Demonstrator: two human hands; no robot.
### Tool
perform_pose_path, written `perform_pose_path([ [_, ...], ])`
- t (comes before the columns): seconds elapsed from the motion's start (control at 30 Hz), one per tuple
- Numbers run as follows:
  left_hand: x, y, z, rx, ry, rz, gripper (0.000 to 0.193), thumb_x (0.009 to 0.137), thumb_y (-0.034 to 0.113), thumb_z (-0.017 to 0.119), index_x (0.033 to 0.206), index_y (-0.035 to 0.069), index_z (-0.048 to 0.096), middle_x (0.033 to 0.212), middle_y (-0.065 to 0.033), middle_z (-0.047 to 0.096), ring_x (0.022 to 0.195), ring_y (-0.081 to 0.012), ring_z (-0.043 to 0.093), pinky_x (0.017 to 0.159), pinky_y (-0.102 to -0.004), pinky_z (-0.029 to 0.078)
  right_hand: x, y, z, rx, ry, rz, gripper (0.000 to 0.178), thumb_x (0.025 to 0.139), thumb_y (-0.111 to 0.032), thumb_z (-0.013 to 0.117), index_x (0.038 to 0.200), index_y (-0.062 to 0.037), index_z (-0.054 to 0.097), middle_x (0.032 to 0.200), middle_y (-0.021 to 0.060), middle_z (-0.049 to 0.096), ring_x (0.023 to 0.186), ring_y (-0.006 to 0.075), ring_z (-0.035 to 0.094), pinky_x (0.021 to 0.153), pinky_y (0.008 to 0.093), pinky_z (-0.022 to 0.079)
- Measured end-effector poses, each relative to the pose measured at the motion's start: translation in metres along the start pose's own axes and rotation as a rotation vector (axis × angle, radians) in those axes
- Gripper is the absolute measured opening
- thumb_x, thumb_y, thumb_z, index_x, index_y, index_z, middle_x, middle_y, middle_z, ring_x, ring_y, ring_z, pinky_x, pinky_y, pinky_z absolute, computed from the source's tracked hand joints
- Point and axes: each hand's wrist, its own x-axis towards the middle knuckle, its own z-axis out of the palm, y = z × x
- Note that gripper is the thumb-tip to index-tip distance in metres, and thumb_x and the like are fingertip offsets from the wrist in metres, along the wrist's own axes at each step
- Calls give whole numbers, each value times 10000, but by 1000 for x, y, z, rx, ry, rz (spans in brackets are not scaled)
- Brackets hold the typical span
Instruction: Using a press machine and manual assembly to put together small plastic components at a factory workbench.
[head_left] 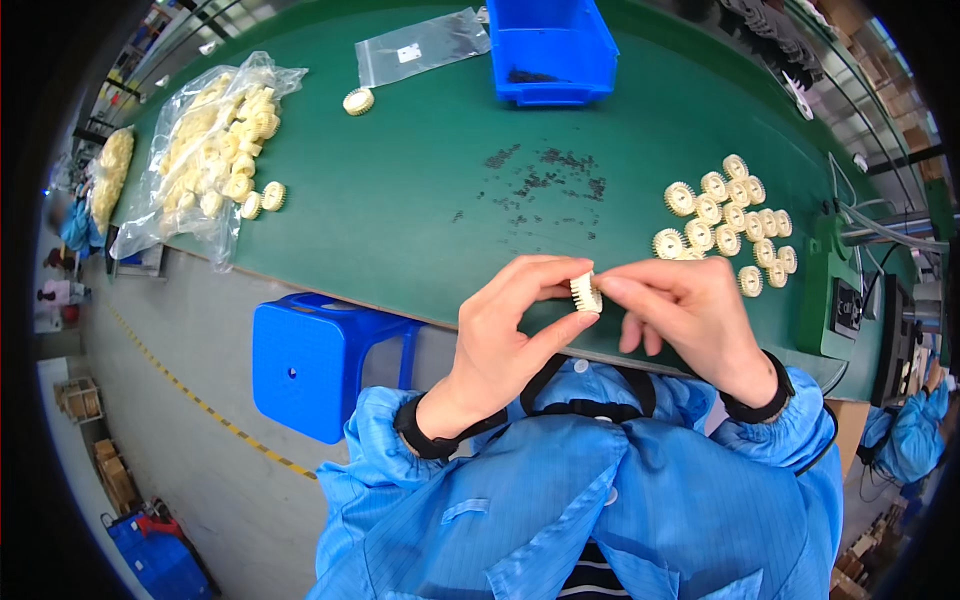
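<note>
A cream-coloured plastic gear (585, 293) is held up on edge over the table's near side. My left hand (500, 330) pinches it between thumb and fingertips. At the gear's right face, my right hand (690, 312) has thumb and forefinger pressed together; anything between them is too small to make out. Tiny black parts (555, 180) lie scattered on the green table (380, 200) beyond my hands. To the right stands a loose group of similar cream gears (727, 238), several of them with the toothed rim showing.
A clear bag (215, 150) spills cream gears at the left. One gear (358, 101) lies apart. At the back are a blue bin (553, 60) with black bits and a flat clear bag (425, 48). A green machine (825, 290) stands right; a blue stool (310, 365) stands below the table edge.
</note>
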Motion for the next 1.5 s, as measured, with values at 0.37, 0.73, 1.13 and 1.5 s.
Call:
perform_pose_path([
  [0.37, 25, 7, -35, -78, -249, -188, 328, 862, 43, 644, 1179, -9, 578, 1019, -112, 642, 915, -165, 637, 805, -287, 528, -6, 29, 0, -659, 159, -466, 379, 679, -112, 776, 1029, -71, 637, 508, 17, 514, 444, 167, 537, 445, 299, 422],
  [0.73, 136, -76, -201, 1030, 64, -23, 371, 802, 217, 712, 1110, 37, 614, 950, -104, 625, 813, -207, 601, 732, -335, 498, -19, 22, -47, -1003, 222, -347, 370, 682, -130, 747, 1033, -81, 641, 546, 71, 547, 513, 257, 570, 492, 389, 430],
  [1.13, 92, -16, -156, 218, 68, -281, 325, 890, 162, 637, 1166, -6, 602, 1005, -40, 640, 861, -114, 594, 819, -259, 474, 63, 33, -28, -996, 133, -779, 68, 726, -86, 611, 750, -44, 563, 520, 95, 499, 524, 274, 561, 507, 388, 447],
  [1.5, 24, 10, -32, -675, 138, -428, 323, 940, 130, 537, 1217, -36, 528, 1163, -167, 608, 1052, -247, 620, 928, -353, 501, 66, 27, -19, -1324, 48, -967, 91, 681, -85, 613, 715, -64, 531, 510, 46, 494, 523, 204, 564, 543, 328, 459],
])
